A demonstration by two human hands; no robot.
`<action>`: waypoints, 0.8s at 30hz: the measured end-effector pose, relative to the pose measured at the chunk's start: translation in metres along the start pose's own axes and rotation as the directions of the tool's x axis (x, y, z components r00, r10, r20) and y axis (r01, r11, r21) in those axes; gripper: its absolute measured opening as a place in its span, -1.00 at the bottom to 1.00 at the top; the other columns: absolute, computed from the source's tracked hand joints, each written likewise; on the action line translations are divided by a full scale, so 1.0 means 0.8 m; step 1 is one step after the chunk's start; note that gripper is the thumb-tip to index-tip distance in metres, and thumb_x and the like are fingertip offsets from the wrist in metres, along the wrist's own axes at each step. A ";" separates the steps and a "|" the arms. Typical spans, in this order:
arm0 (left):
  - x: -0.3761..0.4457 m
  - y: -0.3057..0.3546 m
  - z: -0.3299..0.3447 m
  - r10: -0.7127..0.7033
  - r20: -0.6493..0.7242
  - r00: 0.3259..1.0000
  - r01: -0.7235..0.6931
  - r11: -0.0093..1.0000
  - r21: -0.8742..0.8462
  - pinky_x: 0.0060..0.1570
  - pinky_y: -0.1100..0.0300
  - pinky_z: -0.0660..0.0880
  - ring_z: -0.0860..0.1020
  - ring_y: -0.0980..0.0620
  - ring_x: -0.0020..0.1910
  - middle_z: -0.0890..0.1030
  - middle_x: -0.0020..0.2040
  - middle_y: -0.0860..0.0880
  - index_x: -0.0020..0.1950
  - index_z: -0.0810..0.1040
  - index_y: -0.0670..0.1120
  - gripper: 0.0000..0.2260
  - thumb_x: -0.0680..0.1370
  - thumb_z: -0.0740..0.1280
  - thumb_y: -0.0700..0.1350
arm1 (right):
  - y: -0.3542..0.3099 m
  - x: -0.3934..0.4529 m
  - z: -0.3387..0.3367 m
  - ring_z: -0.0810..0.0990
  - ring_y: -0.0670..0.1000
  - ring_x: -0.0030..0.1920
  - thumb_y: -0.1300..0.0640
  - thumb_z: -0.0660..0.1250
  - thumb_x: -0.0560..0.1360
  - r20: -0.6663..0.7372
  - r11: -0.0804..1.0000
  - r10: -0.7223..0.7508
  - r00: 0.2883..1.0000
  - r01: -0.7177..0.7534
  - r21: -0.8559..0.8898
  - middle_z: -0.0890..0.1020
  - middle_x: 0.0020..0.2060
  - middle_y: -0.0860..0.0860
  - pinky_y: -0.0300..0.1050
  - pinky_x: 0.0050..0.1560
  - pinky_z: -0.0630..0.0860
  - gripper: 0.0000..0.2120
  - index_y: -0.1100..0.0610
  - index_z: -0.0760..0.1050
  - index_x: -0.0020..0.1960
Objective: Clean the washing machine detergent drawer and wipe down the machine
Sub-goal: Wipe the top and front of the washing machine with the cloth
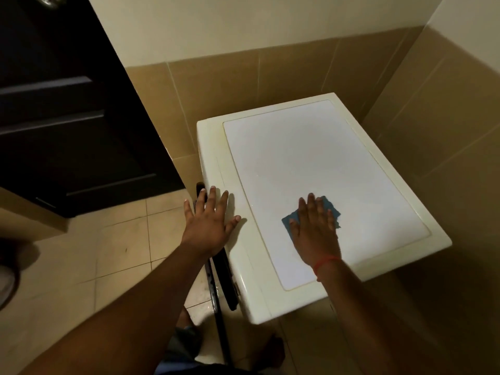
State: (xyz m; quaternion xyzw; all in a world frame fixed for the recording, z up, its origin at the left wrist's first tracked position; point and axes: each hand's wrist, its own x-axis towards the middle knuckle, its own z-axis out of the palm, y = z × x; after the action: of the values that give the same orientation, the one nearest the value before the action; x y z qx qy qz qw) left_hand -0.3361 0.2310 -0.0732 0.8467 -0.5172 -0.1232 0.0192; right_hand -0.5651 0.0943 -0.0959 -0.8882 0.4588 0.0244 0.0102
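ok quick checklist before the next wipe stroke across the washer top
1. Blue cloth flat under the right hand: ok.
2. Left hand resting on the washing machine top near its left edge: ok.
3. Panel ahead of the cloth free of objects: ok.
4. Top already clean or dry: cannot tell, dim light.
5. Detergent drawer state: cannot tell, not in view.
6. Black part along the machine's left side shut: cannot tell.

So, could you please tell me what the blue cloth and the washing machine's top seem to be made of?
The blue cloth, flat under the right hand, looks like soft matte fabric, possibly microfibre; its edges are limp and uneven. The washing machine's top looks like hard, smooth plastic or enamelled panel: a faintly glossy white centre and yellowed cream rim.
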 end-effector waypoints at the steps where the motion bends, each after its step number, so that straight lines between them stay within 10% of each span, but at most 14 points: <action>1: 0.002 -0.009 0.000 -0.003 0.004 1.000 0.003 1.000 0.000 0.50 -0.29 -0.19 -0.21 -0.13 0.60 -0.14 0.63 -0.09 0.61 -0.17 0.06 -0.34 0.59 -0.18 0.33 | -0.016 -0.005 0.001 0.05 0.22 0.55 -0.12 -0.17 0.63 0.013 1.000 0.017 1.000 -0.018 0.006 0.13 0.55 0.19 0.22 0.51 0.08 -0.39 0.19 0.09 0.57; 5: 0.021 -0.047 -0.012 0.021 -0.014 1.000 -0.022 0.999 -0.034 0.50 -0.31 -0.14 -0.18 -0.14 0.60 -0.11 0.63 -0.11 0.62 -0.12 0.04 -0.35 0.61 -0.14 0.31 | -0.054 -0.023 0.003 -0.01 0.16 0.57 -0.12 -0.10 0.66 0.045 0.969 -0.247 0.968 0.247 -0.001 0.12 0.56 0.14 0.22 0.48 0.13 -0.43 0.15 0.11 0.57; 9: 0.033 -0.082 -0.017 0.080 0.003 0.997 -0.080 0.996 -0.030 0.49 -0.33 -0.13 -0.15 -0.17 0.60 -0.08 0.63 -0.13 0.62 -0.09 0.02 -0.32 0.58 -0.17 0.35 | -0.093 -0.017 -0.002 0.09 0.21 0.55 -0.11 -0.07 0.63 0.000 1.000 -0.025 1.000 0.025 -0.005 0.18 0.54 0.17 0.24 0.49 0.14 -0.42 0.17 0.15 0.55; 24: 0.016 -0.021 -0.011 -0.119 -0.038 0.992 0.114 0.987 -0.114 0.50 -0.31 -0.14 -0.19 -0.13 0.60 -0.12 0.63 -0.10 0.62 -0.13 0.02 -0.36 0.63 -0.08 0.29 | -0.132 -0.112 -0.005 -0.12 0.21 0.57 -0.17 -0.09 0.62 0.088 0.968 -0.239 0.967 0.231 0.095 -0.01 0.57 0.19 0.24 0.51 0.00 -0.36 0.15 0.01 0.59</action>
State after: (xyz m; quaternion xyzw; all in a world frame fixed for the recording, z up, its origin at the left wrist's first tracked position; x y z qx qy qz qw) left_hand -0.3139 0.2264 -0.0696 0.8756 -0.4586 -0.1341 0.0709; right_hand -0.5307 0.2283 -0.0875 -0.9327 0.3499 0.0473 0.0731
